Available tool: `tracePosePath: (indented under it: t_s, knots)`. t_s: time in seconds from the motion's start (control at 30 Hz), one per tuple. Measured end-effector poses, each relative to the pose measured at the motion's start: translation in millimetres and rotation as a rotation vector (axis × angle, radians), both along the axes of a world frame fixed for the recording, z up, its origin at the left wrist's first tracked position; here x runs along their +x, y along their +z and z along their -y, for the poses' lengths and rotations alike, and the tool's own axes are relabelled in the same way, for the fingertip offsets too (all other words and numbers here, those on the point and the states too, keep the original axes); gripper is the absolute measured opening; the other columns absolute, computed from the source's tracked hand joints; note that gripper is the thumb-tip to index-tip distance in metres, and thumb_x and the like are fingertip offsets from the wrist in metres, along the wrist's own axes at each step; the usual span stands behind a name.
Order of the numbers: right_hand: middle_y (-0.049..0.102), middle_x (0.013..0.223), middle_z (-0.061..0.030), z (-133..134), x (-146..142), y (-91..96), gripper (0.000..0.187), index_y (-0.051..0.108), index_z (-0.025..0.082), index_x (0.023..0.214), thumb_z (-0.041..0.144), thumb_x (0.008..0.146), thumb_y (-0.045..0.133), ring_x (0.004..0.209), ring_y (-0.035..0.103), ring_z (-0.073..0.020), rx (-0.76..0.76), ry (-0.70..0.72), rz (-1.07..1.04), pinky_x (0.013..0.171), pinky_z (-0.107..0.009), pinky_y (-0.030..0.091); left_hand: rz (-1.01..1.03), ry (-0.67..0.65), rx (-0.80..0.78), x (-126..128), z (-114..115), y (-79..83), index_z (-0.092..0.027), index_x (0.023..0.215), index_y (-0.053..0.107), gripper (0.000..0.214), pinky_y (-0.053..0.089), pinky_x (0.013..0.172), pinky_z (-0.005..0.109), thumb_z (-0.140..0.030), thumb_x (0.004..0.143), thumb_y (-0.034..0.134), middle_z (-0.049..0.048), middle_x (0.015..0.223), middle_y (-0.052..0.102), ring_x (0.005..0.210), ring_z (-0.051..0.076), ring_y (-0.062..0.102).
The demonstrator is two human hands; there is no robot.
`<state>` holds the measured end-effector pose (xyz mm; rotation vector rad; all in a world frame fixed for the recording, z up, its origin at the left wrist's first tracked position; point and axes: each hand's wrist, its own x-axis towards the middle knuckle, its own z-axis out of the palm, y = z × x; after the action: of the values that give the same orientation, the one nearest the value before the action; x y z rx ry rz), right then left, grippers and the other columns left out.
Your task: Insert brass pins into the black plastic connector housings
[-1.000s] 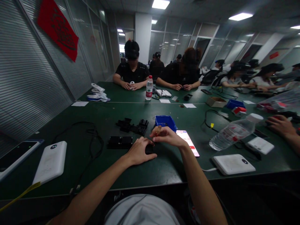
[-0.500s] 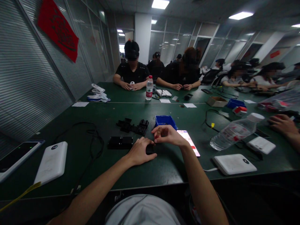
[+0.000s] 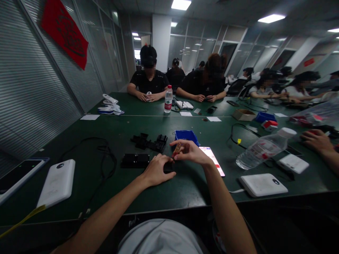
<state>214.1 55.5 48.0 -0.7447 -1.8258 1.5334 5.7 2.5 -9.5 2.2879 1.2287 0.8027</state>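
Note:
My left hand (image 3: 155,170) rests on the green table (image 3: 111,127), its fingers curled round a small black part (image 3: 167,167). My right hand (image 3: 189,151) hovers just above and to the right of it, pinching a small amber piece (image 3: 177,148) between thumb and fingertips. A flat black block (image 3: 135,160) lies just left of my left hand. A pile of black plastic parts (image 3: 149,141) sits farther back. A blue bin (image 3: 186,135) stands right behind my right hand.
A lit phone (image 3: 212,160) lies right of my hands. White power banks (image 3: 57,182) (image 3: 262,184), a lying water bottle (image 3: 262,148), a black cable (image 3: 104,158) and a phone (image 3: 14,176) surround them. A neighbour's hand (image 3: 316,140) is at the right. Several people sit at the far side.
My right hand has lowered slightly with the amber piece, closer to the black part under my left hand. The view has shifted slightly.

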Motion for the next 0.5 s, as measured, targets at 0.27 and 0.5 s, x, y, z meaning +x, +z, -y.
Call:
tracePosePath:
  t_s: [0.27,0.5]
  knots:
    - [0.079,0.091,-0.0059,2.1,-0.4,-0.7,0.05,0.063,0.014,0.127,0.023,0.081,0.081,0.066,0.069,-0.0124,0.001,0.03,-0.025,0.049,-0.018,0.048,0.011,-0.011,-0.003,0.2,-0.5,-0.8,-0.02,0.108,0.069,0.036,0.053,0.099,0.044,-0.033,0.078,0.083,0.0058,0.11,0.072,0.107,0.028,0.064]
    - [0.078,0.092,-0.0063,0.7,-2.0,-3.6,0.044,0.067,0.014,0.123,0.026,0.083,0.081,0.073,0.07,-0.0137,0.004,0.04,-0.039,0.06,-0.022,0.054,0.005,-0.015,0.001,0.7,-1.1,-1.7,-0.019,0.112,0.069,0.039,0.052,0.1,0.045,-0.033,0.079,0.083,0.0075,0.115,0.072,0.11,0.029,0.064]
